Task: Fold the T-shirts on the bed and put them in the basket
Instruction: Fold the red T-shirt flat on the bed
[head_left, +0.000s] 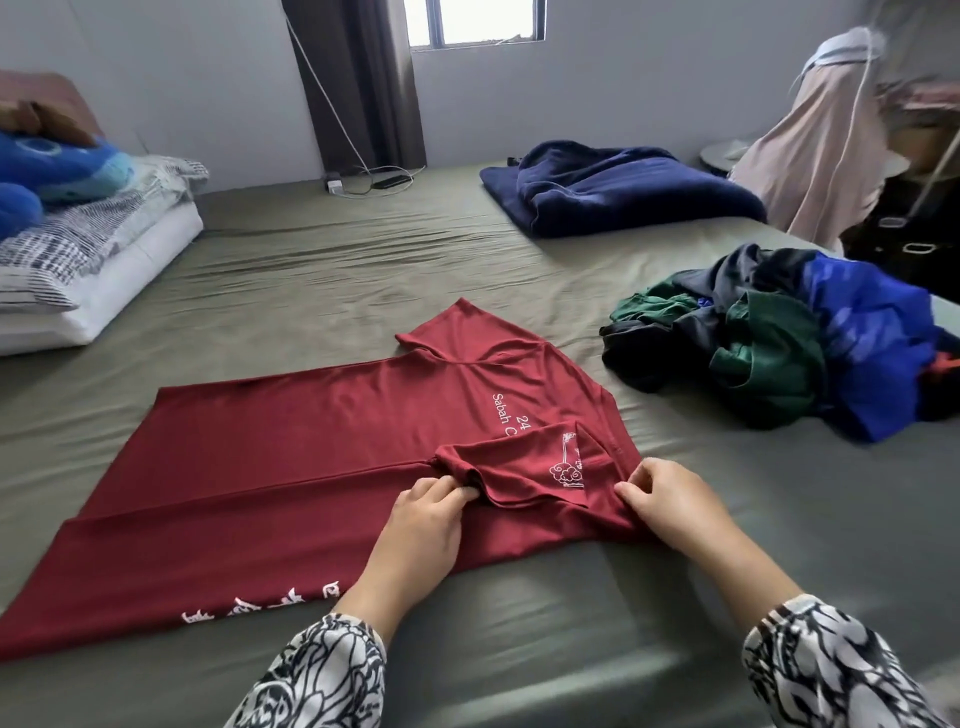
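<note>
Both fingers (457, 493) pinching red T-shirt (291, 457)

Red T-shirt's (291, 467) hem past the left edge, white lettering partly under folded sleeve (519, 470).

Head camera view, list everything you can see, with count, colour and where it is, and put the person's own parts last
T-shirt: one, dark red with white print, spread flat on the bed, near sleeve folded in.
Clothes pile: one heap, black, green and blue, right side of the bed.
Blanket: one, navy, far right of the bed.
Bed sheet: one, olive green.
Pillows: a stack, white and grey patterned, far left.
Plush toy: one, blue, on the stack.
Curtain: one, dark, beside the window.
Window: one, back wall.
Left hand: pinches the sleeve hem.
Right hand: grips the shirt's shoulder edge.
</note>
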